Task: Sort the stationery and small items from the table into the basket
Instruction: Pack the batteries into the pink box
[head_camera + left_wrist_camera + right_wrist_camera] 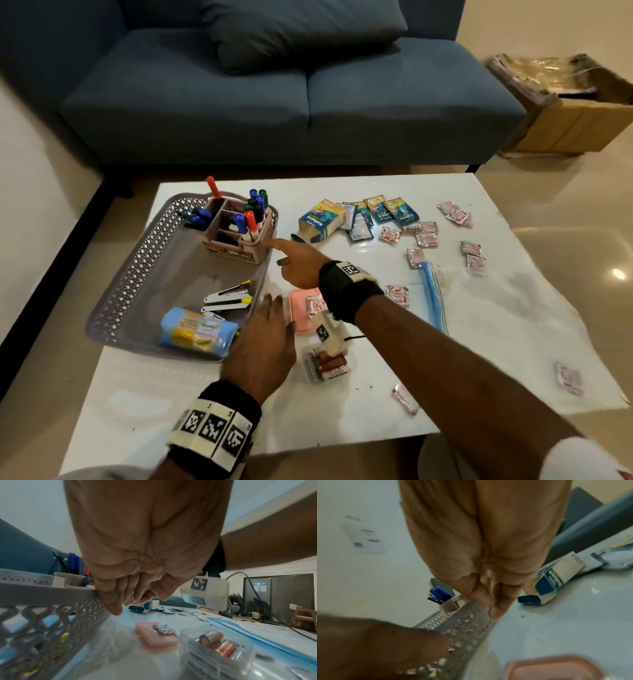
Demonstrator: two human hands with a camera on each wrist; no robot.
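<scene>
- Fingers of the left hand (262, 346) lie straight and released, holding nothing, against the basket (120, 298) near its right rim.
- Right hand (298, 263) is empty too, forefinger out, the others loosely curled, beside that rim.
- Judged between picks: next a loose item right of the basket, perhaps the pink box (301, 310) or battery pack (327, 366).
- Beyond, the worktop (376, 404) offers room; the medicine carton (320, 219) lies beside the basket's far right corner.
</scene>
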